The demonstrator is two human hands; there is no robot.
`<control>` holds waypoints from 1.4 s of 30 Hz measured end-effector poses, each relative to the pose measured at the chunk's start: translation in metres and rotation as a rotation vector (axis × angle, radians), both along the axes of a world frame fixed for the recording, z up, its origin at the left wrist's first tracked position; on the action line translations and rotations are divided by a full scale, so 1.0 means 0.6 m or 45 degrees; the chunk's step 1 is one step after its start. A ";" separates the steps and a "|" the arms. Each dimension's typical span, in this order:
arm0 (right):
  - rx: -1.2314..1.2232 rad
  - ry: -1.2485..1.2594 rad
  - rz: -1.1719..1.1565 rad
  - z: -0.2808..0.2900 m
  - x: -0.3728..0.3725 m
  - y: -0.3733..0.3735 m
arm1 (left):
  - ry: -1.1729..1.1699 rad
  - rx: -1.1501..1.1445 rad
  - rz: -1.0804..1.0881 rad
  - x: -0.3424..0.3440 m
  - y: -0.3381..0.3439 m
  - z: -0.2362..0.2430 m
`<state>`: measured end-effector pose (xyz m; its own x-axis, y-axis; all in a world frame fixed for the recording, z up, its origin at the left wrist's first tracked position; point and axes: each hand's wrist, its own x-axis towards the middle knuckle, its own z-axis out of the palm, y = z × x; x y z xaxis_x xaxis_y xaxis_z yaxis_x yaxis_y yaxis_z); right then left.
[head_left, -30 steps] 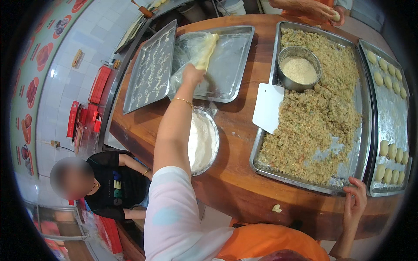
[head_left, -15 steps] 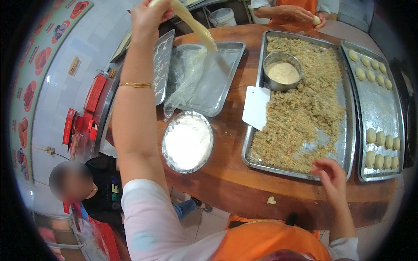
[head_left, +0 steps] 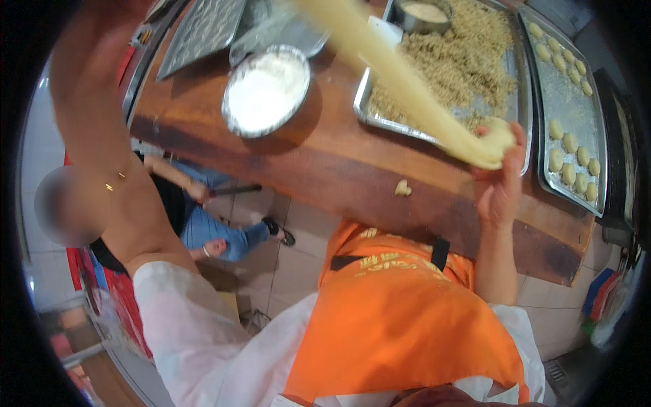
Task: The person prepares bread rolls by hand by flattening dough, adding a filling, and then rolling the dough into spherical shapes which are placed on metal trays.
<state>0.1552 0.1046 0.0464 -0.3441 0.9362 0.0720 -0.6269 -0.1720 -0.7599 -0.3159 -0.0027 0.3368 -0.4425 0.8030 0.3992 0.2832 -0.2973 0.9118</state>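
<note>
My left hand is raised at the upper left, smeared and cut off by the rim. A long pale dough strip stretches from the top down to my right hand, whose fingers hold its lower end over the near rim of a large tray of crumbly filling. A white card and a metal bowl of pale crumbs are partly visible in that tray. A foil bowl of white powder stands left of it, and a small dough scrap lies on the wooden table.
A tray of round dough pieces stands at the right. At the back left are two shallow trays, one with clear plastic. A seated person in black top and jeans is at the left beside the table.
My left arm has lifted the dough strip up and leftward from the back tray. My right hand has closed on its lower end. The view has tipped down toward my apron.
</note>
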 end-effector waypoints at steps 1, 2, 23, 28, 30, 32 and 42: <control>0.125 -0.209 -0.235 -0.004 0.025 -0.019 | -0.008 -0.145 -0.154 0.039 -0.030 -0.045; 0.285 -0.352 -0.264 -0.013 0.057 -0.039 | -0.006 -0.297 -0.317 0.075 -0.056 -0.091; 1.574 -2.102 -0.046 -0.090 0.005 -0.098 | 1.443 -0.422 0.046 0.392 -0.037 -0.596; 1.677 -2.091 0.352 -0.077 0.059 -0.171 | 1.364 -0.635 -0.322 0.394 -0.153 -0.593; 1.721 -1.919 0.311 -0.080 0.081 -0.188 | 1.406 -0.632 -0.290 0.407 -0.175 -0.586; 1.371 -1.806 0.415 -0.069 0.094 -0.184 | 1.481 -0.581 -0.213 0.413 -0.175 -0.587; 1.044 -1.888 -0.023 -0.109 0.167 -0.066 | 0.999 -0.584 -0.108 0.468 -0.047 -0.575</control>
<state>0.2552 0.0653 -0.0191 -0.5466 0.8232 0.1535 0.6568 0.5352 -0.5312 -0.0354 -0.0312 -0.0082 -0.1111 0.9746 0.1943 0.8657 -0.0011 0.5005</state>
